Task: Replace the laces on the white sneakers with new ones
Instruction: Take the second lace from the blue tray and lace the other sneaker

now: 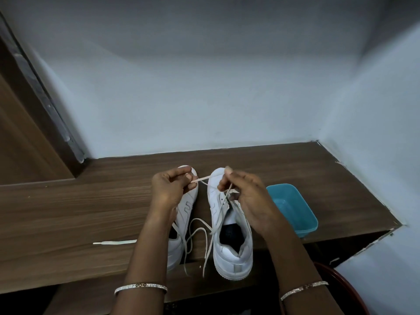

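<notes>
You had a dim, pale blue-grey wall [204,98] beyond your left hand [169,189]. A dark wood-grain worktop [68,212] lay beneath, reaching a side wall [375,133] well right of your right hand [250,201]. A brown wooden panel [18,137] stood far to the left.

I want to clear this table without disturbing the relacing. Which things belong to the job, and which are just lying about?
Job: white sneaker on the left; white sneaker on the right; thin white lace pinched by left hand and right hand; loose flat white lace on the wooden table.
Lying about: teal plastic tub; dark red round rim.
</notes>
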### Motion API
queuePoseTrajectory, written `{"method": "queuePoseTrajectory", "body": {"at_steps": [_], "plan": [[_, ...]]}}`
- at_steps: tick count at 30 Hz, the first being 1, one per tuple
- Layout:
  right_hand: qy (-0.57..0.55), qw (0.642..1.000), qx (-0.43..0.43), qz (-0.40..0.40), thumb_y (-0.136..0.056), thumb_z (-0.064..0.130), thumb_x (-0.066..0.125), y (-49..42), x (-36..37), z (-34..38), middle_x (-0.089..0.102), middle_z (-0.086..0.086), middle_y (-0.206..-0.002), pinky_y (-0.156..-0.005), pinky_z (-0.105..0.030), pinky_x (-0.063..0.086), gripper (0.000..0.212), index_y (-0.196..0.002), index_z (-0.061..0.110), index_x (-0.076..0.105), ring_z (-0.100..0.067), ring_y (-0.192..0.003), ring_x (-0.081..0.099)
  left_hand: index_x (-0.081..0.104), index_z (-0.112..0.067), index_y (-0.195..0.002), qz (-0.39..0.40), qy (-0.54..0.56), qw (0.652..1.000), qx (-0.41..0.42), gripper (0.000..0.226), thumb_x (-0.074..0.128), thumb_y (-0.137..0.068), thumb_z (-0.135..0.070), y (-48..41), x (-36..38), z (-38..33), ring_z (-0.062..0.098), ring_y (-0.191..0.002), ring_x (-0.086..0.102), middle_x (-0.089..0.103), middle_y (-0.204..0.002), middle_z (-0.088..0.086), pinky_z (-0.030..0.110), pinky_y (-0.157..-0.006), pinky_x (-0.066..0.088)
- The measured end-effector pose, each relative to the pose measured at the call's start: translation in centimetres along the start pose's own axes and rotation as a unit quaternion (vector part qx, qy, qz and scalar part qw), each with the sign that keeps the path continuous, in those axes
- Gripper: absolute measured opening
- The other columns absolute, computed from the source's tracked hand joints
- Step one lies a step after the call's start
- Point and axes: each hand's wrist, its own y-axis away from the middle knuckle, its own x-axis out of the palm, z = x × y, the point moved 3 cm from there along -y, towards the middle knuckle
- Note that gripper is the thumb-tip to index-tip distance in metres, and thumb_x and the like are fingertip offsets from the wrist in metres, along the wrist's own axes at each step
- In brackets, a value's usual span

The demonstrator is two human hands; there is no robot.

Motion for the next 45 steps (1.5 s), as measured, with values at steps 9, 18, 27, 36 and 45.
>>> {"method": "queuePoseTrajectory", "body": {"at_steps": [9, 18, 27, 36, 45], "plan": [[-0.369, 0.915, 0.02, -0.162, -0.099, 0.037, 0.053, -0.5, -5.6, 0.0, 0.05, 0.009, -0.057, -0.069, -0.025, 0.041, 0.025, -0.085, 0.021, 0.066, -0.007, -0.058, 0.052, 0.077, -0.013, -0.093, -0.128, -0.389, 0.896, 0.172, 0.016, 0.064, -0.088, -0.006, -0.3, -0.7, 0.3, 0.023, -0.078, 0.073, 0.076, -0.08, 0.004, 0.037, -0.078, 0.057], [-0.353, 0.883, -0.034, -0.308, -0.103, 0.032, 0.048, -0.6, -9.7, -1.3, 0.047, 0.011, -0.062, -0.055, -0.02, 0.04, 0.022, -0.104, 0.026, 0.069, -0.003, -0.053, 0.044, 0.074, -0.01, -0.112, -0.129, -0.532, 0.812, 0.204, 0.031, 0.058, -0.088, 0.003, -0.3, 0.3, 0.8, 0.036, -0.1, 0.066, 0.073, -0.107, 0.014, 0.04, -0.082, 0.05], [0.13, 0.985, -0.053, -0.099, -0.094, 0.03, 0.067, 0.0, -4.5, 0.0, 0.06, 0.006, -0.066, -0.05, -0.013, 0.036, 0.017, -0.092, 0.016, 0.078, -0.002, -0.054, 0.043, 0.071, -0.02, -0.105, -0.036, -0.481, 0.784, 0.39, 0.02, 0.054, -0.095, -0.024, 1.6, 3.4, -0.4, 0.024, -0.112, 0.059, 0.067, -0.119, 0.001, 0.046, -0.087, 0.05], [0.185, 0.98, -0.054, 0.044, -0.096, 0.016, 0.064, 0.1, -2.6, -0.4, 0.061, -0.016, -0.065, -0.058, -0.037, 0.041, 0.025, -0.081, -0.003, 0.069, -0.024, -0.058, 0.051, 0.071, -0.017, -0.109, 0.234, -0.298, 0.872, 0.309, 0.033, 0.044, -0.105, -0.035, 3.1, 6.2, 0.8, 0.008, -0.082, 0.065, 0.068, -0.084, -0.008, 0.03, -0.073, 0.051], [0.132, 0.989, -0.047, -0.057, -0.096, 0.02, 0.065, -0.3, -5.8, -0.8, 0.069, -0.005, -0.067, -0.059, -0.019, 0.047, 0.015, -0.09, 0.01, 0.076, -0.01, -0.059, 0.059, 0.074, -0.034, -0.08, 0.117, -0.4, 0.858, 0.3, 0.026, 0.064, -0.085, -0.058, 0.3, 2.8, 0.7, 0.003, -0.067, 0.057, 0.061, -0.07, -0.014, 0.031, -0.06, 0.045]]}}
